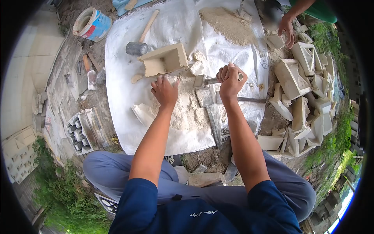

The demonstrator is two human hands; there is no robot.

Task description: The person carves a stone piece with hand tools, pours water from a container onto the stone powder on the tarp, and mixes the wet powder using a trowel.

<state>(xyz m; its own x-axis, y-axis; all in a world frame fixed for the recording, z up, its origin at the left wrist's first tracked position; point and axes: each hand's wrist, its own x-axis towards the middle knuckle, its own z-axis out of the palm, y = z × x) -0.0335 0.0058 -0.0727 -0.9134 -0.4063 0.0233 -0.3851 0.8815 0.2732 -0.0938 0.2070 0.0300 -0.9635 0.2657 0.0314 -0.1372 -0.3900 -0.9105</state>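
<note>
My right hand (230,81) is wrapped round the handle of a metal tool (212,80), whose head points left over the rubble. My left hand (164,91) has its fingers spread over the pale broken material (187,111), just below a hollow beige block (165,60). A broken chunk (199,64) lies right of the block. Below my right hand, a long flat metal piece (210,117) slants across the sheet. A mallet (137,48) with a wooden handle rests beyond the block.
A white sheet (120,97) lies under the work. Broken blocks (292,78) are piled at the right. Another person's hand (286,31) is at the upper right. A bucket (92,24) stands upper left, near a trowel (91,78). Sandy powder (226,25) lies at the top.
</note>
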